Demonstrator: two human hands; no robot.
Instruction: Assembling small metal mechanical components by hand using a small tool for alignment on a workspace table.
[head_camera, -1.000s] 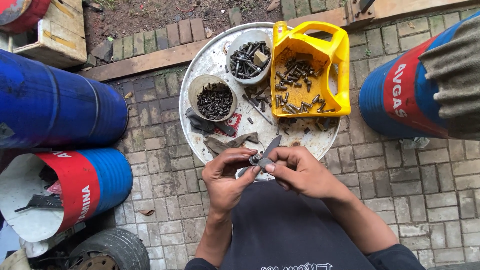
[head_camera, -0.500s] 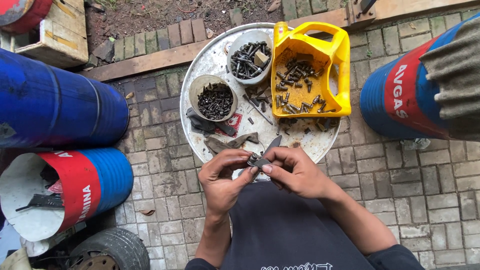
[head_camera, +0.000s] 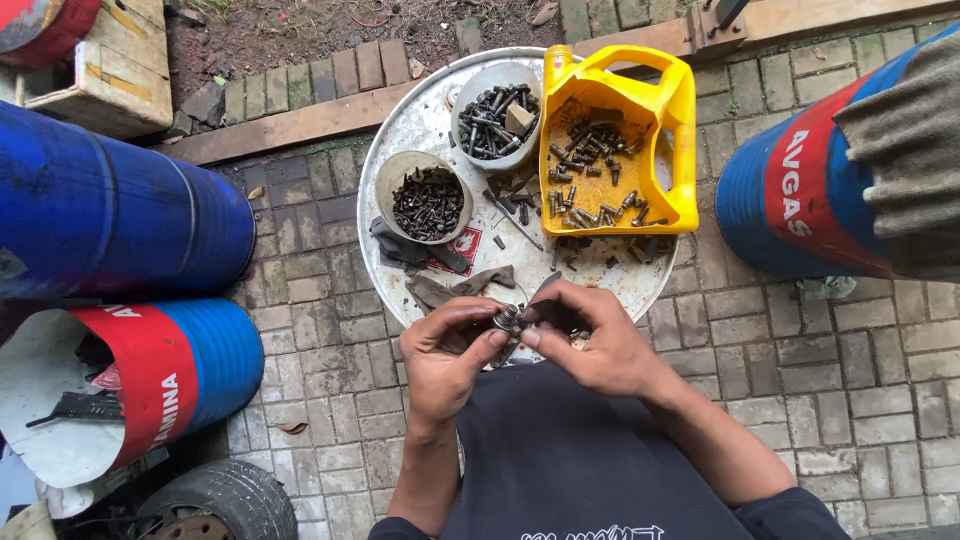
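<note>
Two hands are working over one round metal tray (head_camera: 420, 120): the left hand (head_camera: 450, 355) and right hand (head_camera: 590, 340) are together pinching a small metal fastener (head_camera: 507, 320) at the tray's near edge. Two round bowls (head_camera: 428, 198) and one cut-open yellow jug (head_camera: 620, 140) are holding dark bolts.

Red label band (head_camera: 800, 190) with white lettering wrapped round the blue drum (head_camera: 745, 200) on the right. Same sort of red band (head_camera: 150, 375) on the cut-open blue drum (head_camera: 215, 355) lower left. Small red-and-white sticker (head_camera: 462, 245) lying on the round metal tray (head_camera: 400, 130), just below the bowl of dark screws (head_camera: 427, 203).
</note>
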